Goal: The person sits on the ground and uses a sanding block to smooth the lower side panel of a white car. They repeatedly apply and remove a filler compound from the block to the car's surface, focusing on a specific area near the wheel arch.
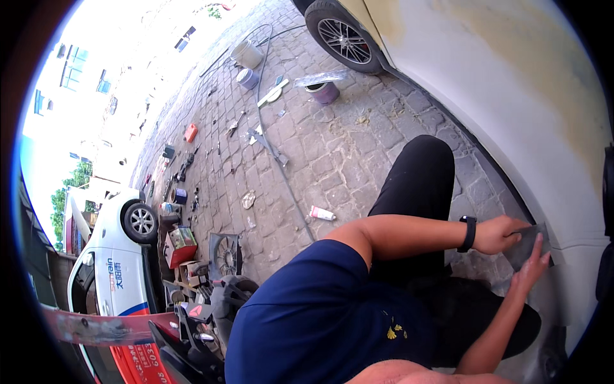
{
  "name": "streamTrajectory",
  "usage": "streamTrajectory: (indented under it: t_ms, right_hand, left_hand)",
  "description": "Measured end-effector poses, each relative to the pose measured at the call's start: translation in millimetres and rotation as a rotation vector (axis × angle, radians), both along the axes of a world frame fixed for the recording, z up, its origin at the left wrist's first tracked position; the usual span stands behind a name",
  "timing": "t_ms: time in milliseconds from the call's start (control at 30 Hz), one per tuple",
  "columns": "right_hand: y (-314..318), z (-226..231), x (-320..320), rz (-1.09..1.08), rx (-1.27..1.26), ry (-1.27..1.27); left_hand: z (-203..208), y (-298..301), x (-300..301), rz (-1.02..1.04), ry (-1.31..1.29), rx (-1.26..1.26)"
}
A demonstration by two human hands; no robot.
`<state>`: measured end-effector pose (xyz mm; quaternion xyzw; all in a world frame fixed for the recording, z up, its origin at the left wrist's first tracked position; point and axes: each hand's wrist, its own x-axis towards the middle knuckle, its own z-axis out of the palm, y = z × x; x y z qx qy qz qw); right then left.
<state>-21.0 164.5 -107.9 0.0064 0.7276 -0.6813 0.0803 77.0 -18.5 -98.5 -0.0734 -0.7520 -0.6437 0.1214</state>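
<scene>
A thin dark grey sheet (523,248), possibly sandpaper, is between my two hands beside the lower body panel (511,115) of a car. My left hand (497,235), with a black watch on its wrist, is closed on the sheet's left edge. My right hand (531,267) reaches up from below, its fingers fairly straight along the sheet's right edge and gripping it. The panel is white with yellowish patches.
A car wheel (345,40) is up ahead. On the paving lie a white-and-red tube (322,213), a long hose (281,169) and scattered tools. A purple tub (324,93) and a pale bucket (247,55) stand farther off. A white car (105,269) is parked at left.
</scene>
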Motion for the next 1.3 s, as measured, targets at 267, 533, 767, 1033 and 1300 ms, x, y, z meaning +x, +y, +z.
streamTrajectory:
  t_ms: [267, 533, 767, 1033, 1300]
  right_hand:
    - [-33, -13, 40, 0.352, 0.060, 0.151]
    - [-14, 20, 27, 0.357, -0.475, -0.085]
    - [-20, 34, 31, 0.732, -0.655, -0.113]
    - [-10, 8, 14, 0.235, -0.264, -0.009]
    - [17, 2, -18, 0.033, 0.157, 0.229]
  left_hand:
    - [-24, -29, 9, -0.245, -0.321, 0.249]
    - [4, -35, 11, -0.718, -0.288, 1.262]
    - [6, -27, 2, -0.151, -0.372, 0.552]
    - [-1, -27, -15, 0.572, 0.025, 0.282]
    - [6, -33, -14, -0.010, -0.447, 0.488]
